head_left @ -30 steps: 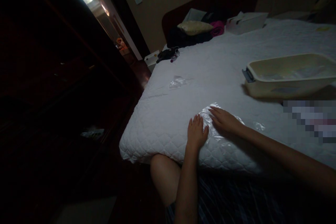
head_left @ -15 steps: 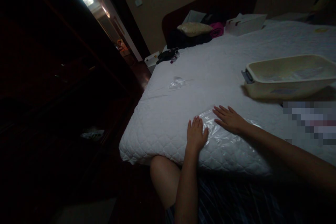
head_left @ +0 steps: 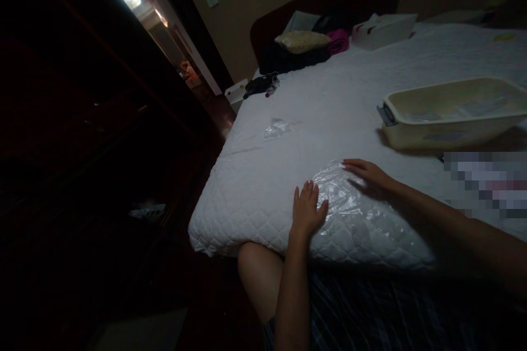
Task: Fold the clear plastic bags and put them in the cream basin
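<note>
A clear plastic bag (head_left: 349, 211) lies flat near the front corner of a bed with a white quilted cover (head_left: 313, 115). My left hand (head_left: 307, 209) rests open on the bag's left edge, fingers stretched flat. My right hand (head_left: 368, 175) lies open on the bag's far right part, fingers pointing left. Neither hand grips anything.
A cream plastic tub (head_left: 448, 112) stands on the bed to the right. A small crumpled clear wrapper (head_left: 278, 128) lies further up the bed. Dark clothes, a pale pillow and a pink item (head_left: 304, 46) sit by the headboard, beside a white box (head_left: 382, 30). Dark floor lies left.
My right hand has slid to the right across the plastic bag, flattening it. My left hand has stayed on the bag's left edge.
</note>
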Tool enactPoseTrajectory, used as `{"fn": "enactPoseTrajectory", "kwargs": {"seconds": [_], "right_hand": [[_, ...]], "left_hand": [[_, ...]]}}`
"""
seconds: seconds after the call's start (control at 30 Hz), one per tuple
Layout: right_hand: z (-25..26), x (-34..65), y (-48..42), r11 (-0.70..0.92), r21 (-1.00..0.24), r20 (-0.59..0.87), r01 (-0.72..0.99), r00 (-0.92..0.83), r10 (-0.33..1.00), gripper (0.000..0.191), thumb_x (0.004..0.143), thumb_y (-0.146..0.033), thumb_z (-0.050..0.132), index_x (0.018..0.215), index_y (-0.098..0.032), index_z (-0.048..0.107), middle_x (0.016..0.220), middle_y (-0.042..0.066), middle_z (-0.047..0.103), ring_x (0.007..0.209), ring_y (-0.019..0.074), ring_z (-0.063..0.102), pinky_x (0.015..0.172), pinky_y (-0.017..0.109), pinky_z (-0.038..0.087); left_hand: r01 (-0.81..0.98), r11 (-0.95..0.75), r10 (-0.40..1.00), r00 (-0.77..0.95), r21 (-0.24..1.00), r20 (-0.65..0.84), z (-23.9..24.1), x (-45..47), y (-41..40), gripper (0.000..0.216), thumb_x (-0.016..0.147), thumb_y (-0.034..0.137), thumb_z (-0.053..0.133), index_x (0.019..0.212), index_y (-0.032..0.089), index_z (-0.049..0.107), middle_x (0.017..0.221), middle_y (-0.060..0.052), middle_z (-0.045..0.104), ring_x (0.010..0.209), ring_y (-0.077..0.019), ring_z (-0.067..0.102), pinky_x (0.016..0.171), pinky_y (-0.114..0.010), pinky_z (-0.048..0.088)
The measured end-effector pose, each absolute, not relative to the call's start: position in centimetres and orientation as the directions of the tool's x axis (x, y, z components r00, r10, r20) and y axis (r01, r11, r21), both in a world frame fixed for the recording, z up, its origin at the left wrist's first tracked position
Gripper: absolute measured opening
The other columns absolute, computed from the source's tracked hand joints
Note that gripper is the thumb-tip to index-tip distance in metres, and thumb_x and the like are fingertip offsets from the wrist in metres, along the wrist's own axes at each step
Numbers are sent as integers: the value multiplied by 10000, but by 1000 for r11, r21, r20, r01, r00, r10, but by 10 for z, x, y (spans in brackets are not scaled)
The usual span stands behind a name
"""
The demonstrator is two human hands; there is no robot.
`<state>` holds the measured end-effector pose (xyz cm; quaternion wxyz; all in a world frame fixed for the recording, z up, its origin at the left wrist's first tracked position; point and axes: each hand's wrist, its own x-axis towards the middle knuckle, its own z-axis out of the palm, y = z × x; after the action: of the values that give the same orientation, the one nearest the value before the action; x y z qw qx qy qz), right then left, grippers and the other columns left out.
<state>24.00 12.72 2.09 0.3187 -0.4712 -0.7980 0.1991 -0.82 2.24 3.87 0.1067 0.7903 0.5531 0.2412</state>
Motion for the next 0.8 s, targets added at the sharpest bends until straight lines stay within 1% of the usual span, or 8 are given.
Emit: {"fn": "enactPoseTrajectory", "kwargs": {"seconds": [0.07, 0.13, 0.27, 0.37, 0.43, 0.5, 0.63, 0.8], "right_hand": [[33, 242, 126, 406, -682, 325, 609, -245, 914, 426, 894, -518, 414, 1135, -238, 625, 1142, 118, 658, 1032, 267, 636, 904, 485, 513], [46, 239, 117, 410, -685, 342, 602, -232, 911, 374, 882, -487, 446, 1053, -225, 651, 1077, 123, 663, 1006, 271, 637, 913, 471, 509], [68, 215, 75, 586, -603, 375, 541, -456, 807, 305, 889, -406, 449, 1017, -222, 655, 1061, 106, 661, 993, 249, 632, 902, 452, 511], [71, 192, 41, 694, -526, 376, 491, -598, 708, 265, 904, -319, 446, 1032, -218, 654, 1031, 104, 666, 956, 226, 631, 858, 415, 522], [65, 179, 24, 756, -445, 393, 480, -654, 647, 270, 900, -250, 440, 1056, -191, 652, 999, 116, 667, 924, 224, 627, 813, 399, 522], [56, 170, 13, 789, -364, 408, 495, -677, 613, 290, 895, -199, 429, 1084, -179, 648, 1002, 126, 665, 900, 224, 619, 781, 392, 514], [38, 163, 7, 781, -272, 397, 562, -674, 623, 274, 890, -156, 432, 1055, -166, 651, 963, 121, 662, 850, 215, 608, 744, 369, 490], [33, 164, 8, 761, -250, 383, 599, -661, 646, 219, 866, -142, 476, 976, -162, 665, 902, 104, 669, 812, 211, 610, 728, 356, 473]], "left_hand": [[808, -365, 927, 267, 464, 265, 39, -9, 23, 485, 916, 334, 486, 1368, 165, 440, 1504, -138, 360, 1435, -258, 263, 1188, -543, 160], [781, -365, 927, 258, 506, 272, 39, -11, 25, 468, 909, 304, 488, 1358, 174, 454, 1510, -113, 358, 1447, -255, 229, 1183, -544, 177], [631, -417, 899, 180, 654, 399, 33, -17, 29, 363, 883, 214, 493, 1236, 184, 570, 1418, -83, 498, 1446, -230, 236, 1172, -521, 241], [471, -435, 888, 83, 767, 453, 26, -23, 24, 293, 864, 152, 489, 1108, 194, 645, 1241, -79, 640, 1356, -217, 414, 1134, -498, 330], [405, -409, 904, 58, 817, 424, 20, -28, 16, 284, 834, 106, 496, 1028, 206, 678, 1134, -67, 687, 1198, -206, 565, 1088, -478, 398], [387, -400, 910, 63, 831, 409, 15, -33, 8, 307, 787, 51, 499, 958, 207, 700, 1083, -61, 698, 1085, -197, 620, 1050, -467, 438], [391, -469, 879, 118, 792, 462, 8, -39, 2, 405, 714, -46, 480, 937, 199, 713, 1048, -61, 698, 1053, -192, 623, 1016, -452, 464], [407, -508, 855, 133, 759, 500, 6, -39, 8, 342, 744, -39, 548, 929, 196, 713, 1007, -54, 698, 980, -181, 635, 923, -394, 517]]}}
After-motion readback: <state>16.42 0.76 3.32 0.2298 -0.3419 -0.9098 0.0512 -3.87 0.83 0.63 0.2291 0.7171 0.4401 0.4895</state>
